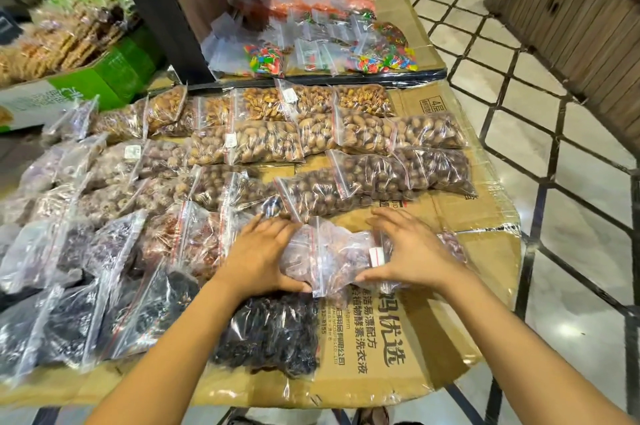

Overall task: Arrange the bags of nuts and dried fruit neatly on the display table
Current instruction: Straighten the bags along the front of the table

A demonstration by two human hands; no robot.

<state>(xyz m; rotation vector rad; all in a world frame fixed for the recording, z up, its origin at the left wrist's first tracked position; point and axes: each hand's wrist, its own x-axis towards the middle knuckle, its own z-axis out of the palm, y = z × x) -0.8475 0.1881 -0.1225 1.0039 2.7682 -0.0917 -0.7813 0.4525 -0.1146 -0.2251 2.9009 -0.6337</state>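
Both forearms reach in from the bottom edge over the table (398, 348), which is covered in flattened printed cardboard. Nearest, a bag of dark dried fruit (270, 334) lies at the near edge, just below the hands, with more dark-fruit bags (69, 313) to its left. Left hand (258, 256) and right hand (410, 256) cup a clear zip bag of reddish-brown nuts (329, 260) from either side; left grip is wrapped on the bag's left end, thumb under the near edge, right grip is pressed on its right end near a small white label, fingers spread. Bag rests on the cardboard, near-centre of the table, touching the dark-fruit bag below it. Another reddish bag (452, 244) peeks out right of the right hand. Beyond the hands, rows of dark round nut bags (381, 178), then lighter nut bags (263, 144), then pale-shelled nut bags (311, 100) at the far edge. Left side holds greyish and purple bags (52, 164), overlapping. Farther back, bags of bright multicoloured sweets (266, 60) on another cardboard surface. Green carton (104, 74) far left. Tiled floor (571, 216) at right.
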